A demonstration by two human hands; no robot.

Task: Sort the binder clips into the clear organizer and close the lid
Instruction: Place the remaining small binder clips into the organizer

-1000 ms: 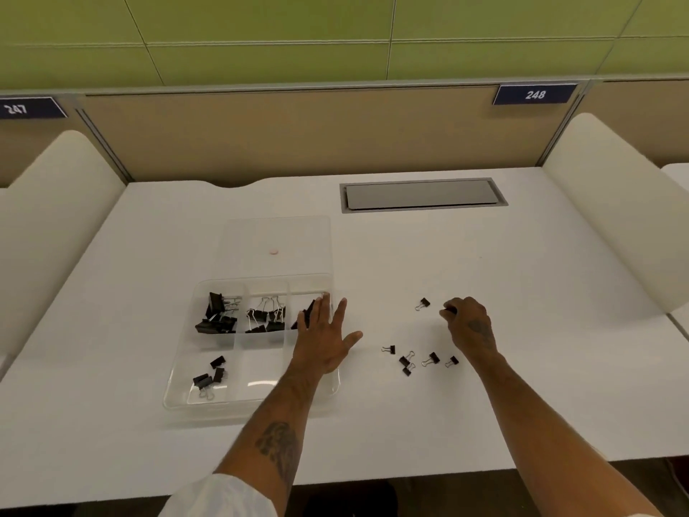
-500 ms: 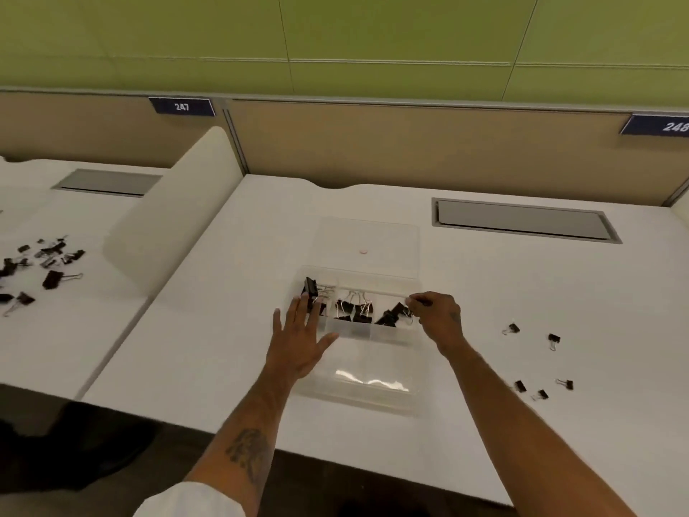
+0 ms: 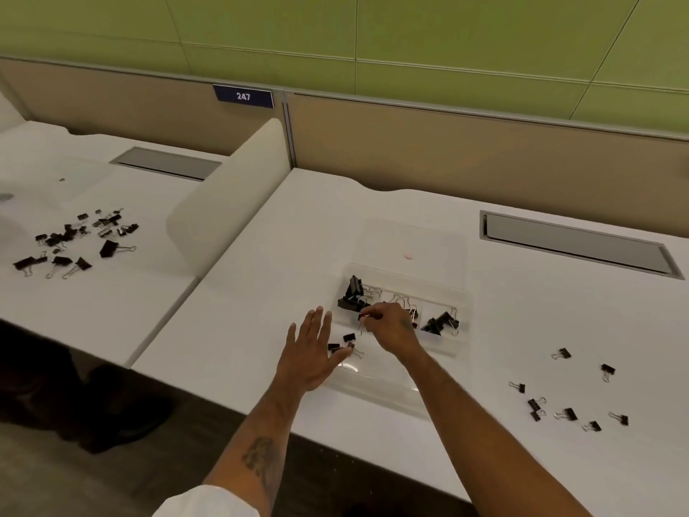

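Observation:
The clear organizer (image 3: pixel 460 345) lies on the white desk with its lid (image 3: pixel 414 240) folded flat behind it. Black binder clips fill its back compartments, large ones (image 3: pixel 352 296) at the left and others (image 3: pixel 440 322) at the right. Three small clips (image 3: pixel 345 345) lie in the front left compartment. My right hand (image 3: pixel 389 326) hovers over the organizer's left side and pinches a small black clip (image 3: pixel 361 316). My left hand (image 3: pixel 313 348) rests flat with spread fingers at the organizer's left edge. Several small clips (image 3: pixel 566 408) lie loose on the desk to the right.
A grey cable hatch (image 3: pixel 574 244) is set into the desk behind and to the right. A white rounded divider (image 3: pixel 227 199) separates this desk from the left neighbour desk, where several more binder clips (image 3: pixel 74 240) lie scattered. The desk's front edge runs just below my forearms.
My right hand carried a small clip from the loose pile across to the organizer's left side. My view swung left. My left hand slid from the organizer's right edge to its left edge.

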